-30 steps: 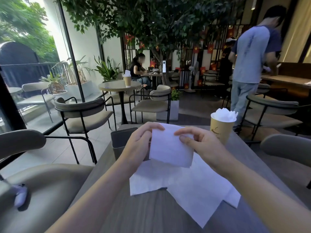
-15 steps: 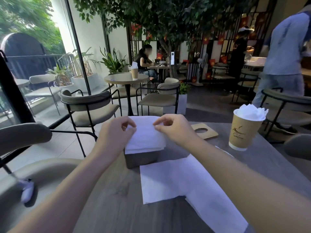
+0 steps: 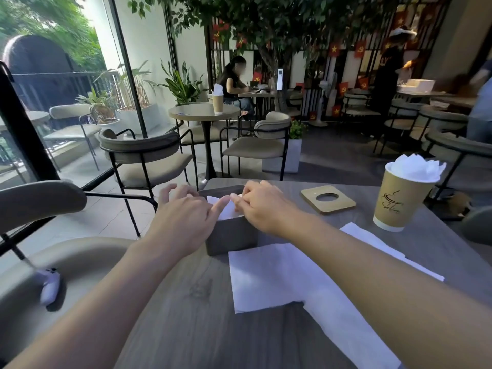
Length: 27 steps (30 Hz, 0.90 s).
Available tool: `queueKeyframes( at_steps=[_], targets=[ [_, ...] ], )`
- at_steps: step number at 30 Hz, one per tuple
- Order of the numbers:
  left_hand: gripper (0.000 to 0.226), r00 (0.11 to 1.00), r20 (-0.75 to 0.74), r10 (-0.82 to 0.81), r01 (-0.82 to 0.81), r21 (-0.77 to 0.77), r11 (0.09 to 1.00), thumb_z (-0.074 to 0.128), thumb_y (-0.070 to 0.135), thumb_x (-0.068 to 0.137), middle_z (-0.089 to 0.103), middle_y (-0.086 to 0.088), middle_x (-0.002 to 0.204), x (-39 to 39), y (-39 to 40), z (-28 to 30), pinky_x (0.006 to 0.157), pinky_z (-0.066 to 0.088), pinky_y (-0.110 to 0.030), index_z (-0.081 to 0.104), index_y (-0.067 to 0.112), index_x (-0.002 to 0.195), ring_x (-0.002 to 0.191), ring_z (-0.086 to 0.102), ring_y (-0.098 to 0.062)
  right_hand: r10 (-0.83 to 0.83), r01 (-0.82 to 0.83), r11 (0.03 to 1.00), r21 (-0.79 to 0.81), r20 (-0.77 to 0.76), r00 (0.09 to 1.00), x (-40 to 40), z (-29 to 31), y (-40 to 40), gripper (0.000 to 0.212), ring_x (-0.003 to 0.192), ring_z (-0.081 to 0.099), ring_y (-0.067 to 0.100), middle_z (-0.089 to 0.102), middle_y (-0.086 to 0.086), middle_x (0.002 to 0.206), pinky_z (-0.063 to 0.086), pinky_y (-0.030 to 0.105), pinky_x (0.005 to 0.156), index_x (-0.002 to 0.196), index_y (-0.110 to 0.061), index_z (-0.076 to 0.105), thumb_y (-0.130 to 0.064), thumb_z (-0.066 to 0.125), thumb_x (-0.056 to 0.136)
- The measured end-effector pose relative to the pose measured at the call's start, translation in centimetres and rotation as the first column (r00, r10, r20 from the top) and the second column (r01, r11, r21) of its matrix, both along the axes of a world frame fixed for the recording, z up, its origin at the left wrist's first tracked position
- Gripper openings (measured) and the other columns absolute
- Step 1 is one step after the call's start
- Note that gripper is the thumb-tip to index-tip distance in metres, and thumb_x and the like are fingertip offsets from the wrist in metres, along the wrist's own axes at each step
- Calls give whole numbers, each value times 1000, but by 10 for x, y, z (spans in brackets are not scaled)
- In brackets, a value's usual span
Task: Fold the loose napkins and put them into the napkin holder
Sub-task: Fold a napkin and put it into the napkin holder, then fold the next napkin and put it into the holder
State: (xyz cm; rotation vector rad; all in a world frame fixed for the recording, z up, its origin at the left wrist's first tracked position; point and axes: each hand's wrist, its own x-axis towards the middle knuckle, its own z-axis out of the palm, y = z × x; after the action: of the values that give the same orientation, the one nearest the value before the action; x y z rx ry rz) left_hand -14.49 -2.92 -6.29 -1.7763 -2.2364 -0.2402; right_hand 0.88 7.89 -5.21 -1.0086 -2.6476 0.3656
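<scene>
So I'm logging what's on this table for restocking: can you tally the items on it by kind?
Napkin holder: 1
Folded napkin in the holder: 1
Loose napkins lying flat: at least 2, overlapping
Paper cup stuffed with napkins: 1
Wooden square with a round hole: 1
Total: at least 6

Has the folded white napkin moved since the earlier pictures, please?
Yes. The folded white napkin went down from above the dark grey rectangular napkin holder into it.
</scene>
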Motion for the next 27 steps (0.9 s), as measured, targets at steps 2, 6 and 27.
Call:
queueKeyframes(
  at_steps=[2,6,27],
  targets=[
    [102,1000,-1,-11,11,18,1000,-17,72,87,68,13,108,6,-2,-1,110,19,-42,76,29,81,124,47,-15,-12,16,999,30,-113,994,10,-3,-2,54,100,50,22,49,0,104,43,39,86,88,-15,79,-47,39,106],
    [54,993,31,-112,95,340,936,36,54,99,60,0,98,31,0,2,92,37,-38,79,25,85,101,53,-27,-42,51,999,18,-343,938,42,8,-4,44,87,53,18,49,6,101,43,34,76,92,-10,79,-39,49,105],
    [26,790,598,-137,292,-171,941,62,42,90,63,5,102,203,42,-29,76,43,-30,68,22,106,101,60,-17,-478,482,865,-143,62,876,227,-36,-55,9,98,60,16,66,-7,101,50,30,77,94,-30,70,-37,65,94]
  ],
)
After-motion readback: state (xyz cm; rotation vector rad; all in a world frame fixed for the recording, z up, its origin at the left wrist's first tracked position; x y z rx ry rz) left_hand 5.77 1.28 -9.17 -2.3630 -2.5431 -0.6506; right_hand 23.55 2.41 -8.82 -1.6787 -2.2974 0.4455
